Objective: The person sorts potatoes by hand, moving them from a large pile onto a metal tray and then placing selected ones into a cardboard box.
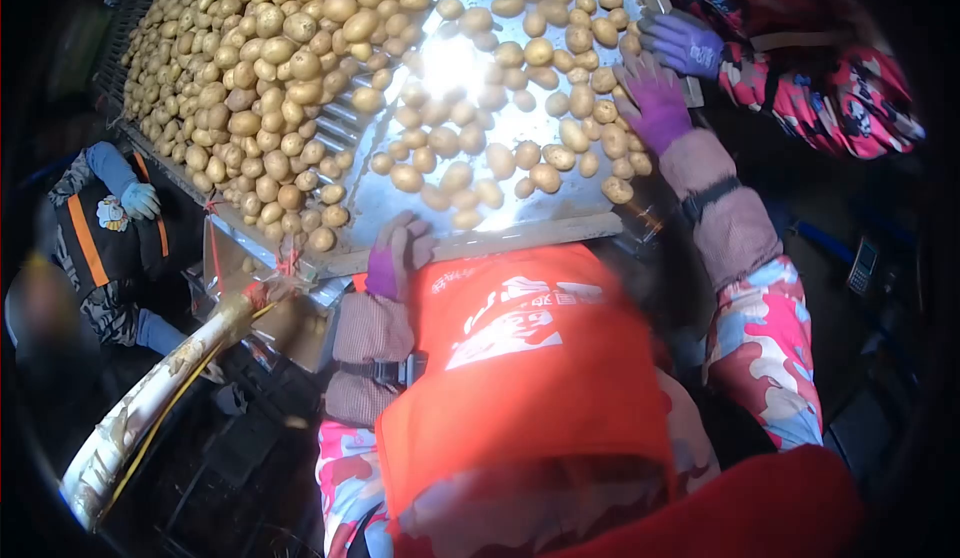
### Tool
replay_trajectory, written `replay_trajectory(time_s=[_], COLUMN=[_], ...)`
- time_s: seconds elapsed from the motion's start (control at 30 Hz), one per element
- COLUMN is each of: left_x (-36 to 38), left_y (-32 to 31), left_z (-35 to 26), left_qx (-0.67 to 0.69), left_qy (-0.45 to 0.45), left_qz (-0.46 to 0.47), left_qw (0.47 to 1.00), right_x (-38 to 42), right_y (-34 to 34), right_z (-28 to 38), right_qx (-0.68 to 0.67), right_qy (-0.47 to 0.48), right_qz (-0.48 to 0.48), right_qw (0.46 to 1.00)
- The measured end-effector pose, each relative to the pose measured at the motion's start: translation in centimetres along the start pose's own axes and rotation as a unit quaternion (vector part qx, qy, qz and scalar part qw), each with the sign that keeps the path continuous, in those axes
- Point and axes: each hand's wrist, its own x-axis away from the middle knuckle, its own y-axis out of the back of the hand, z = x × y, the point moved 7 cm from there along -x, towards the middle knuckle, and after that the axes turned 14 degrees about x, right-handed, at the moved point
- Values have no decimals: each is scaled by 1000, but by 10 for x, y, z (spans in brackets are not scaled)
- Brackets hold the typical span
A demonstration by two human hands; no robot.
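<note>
Metal with a bright glare makes up the counter (555,213), with a raised rim along its near edge. Loose potatoes (574,136) lie across it in what looks like mostly 1 layer, closest together on the right side by the right hand and more scattered toward the middle.

To the left, a slatted rack (347,118) bears the pile (265,88), far denser than the spread on the counter; the bars show along the pile's right side. Its potatoes are yellow-brown and mixed in size.

Below the counter is the wearer's red apron (520,358) with white print, between 2 patterned sleeves with dusty pink cuffs.

At the far left is 1 person (110,228) in dark clothing with orange stripes and a light blue glove. Lower left, a pale, scuffed pole (165,388) slants up toward the counter's corner, with red ties at its upper end and a yellow cord along it.

Beside that upper end, below the counter's corner, stands an open box (325,350). A few potatoes show in it; how full it is cannot be told.

A 2nd person's sleeve (830,98), pink camouflage, reaches in at the upper right, its gloved hand (685,44) at the counter's edge, just above the right hand.

The wearer's hands are in purple gloves with greyish fingers. The right hand (652,103) is spread wide, fingers touching potatoes at the right edge. The left hand (400,253) is at the near rim, its fingers a little bent; whether it grips anything cannot be told.
</note>
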Motion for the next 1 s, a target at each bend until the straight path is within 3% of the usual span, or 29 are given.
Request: replay_trajectory(time_s=[0.1,0.17,0.2,0.3,0.37,0.43,0.47,0.53,0.7,0.83,0.93,0.97,1.0], left_x=[-7,-2,-4,-20,-34,-41,-40,-32,-4,-4,2,5,13], left_y=[-2,-39,-59,-97,-105,-115,-119,-117,-95,-83,-89,-89,-95], left_z=[9,-2,-6,-16,-29,-37,-37,-21,19,18,13,11,5], left_qx=[-25,-58,-30,17,12,9,8,36,44,39,62,86,110], left_qy=[20,56,52,10,-59,-123,-156,-71,34,40,63,80,98], left_qz=[21,47,58,79,85,98,105,83,73,75,111,108,105], left_qw=[999,996,996,997,995,988,982,993,996,996,990,987,983], right_x=[34,36,25,3,-22,-26,-26,-39,-68,-58,-43,-49,-32], right_y=[-19,-27,-27,12,14,23,46,53,-37,-14,21,5,22], right_z=[-6,-4,12,50,64,68,68,70,50,52,55,54,74], right_qx=[-43,-201,-330,-273,-123,-92,7,91,29,-18,-158,-299,-423], right_qy=[-108,-171,-190,12,110,74,96,106,85,85,81,-8,-98], right_qz=[24,34,67,-38,-4,-11,-52,-99,-101,-169,-308,-169,-21], right_qw=[993,964,922,961,986,993,994,985,991,982,935,939,901])
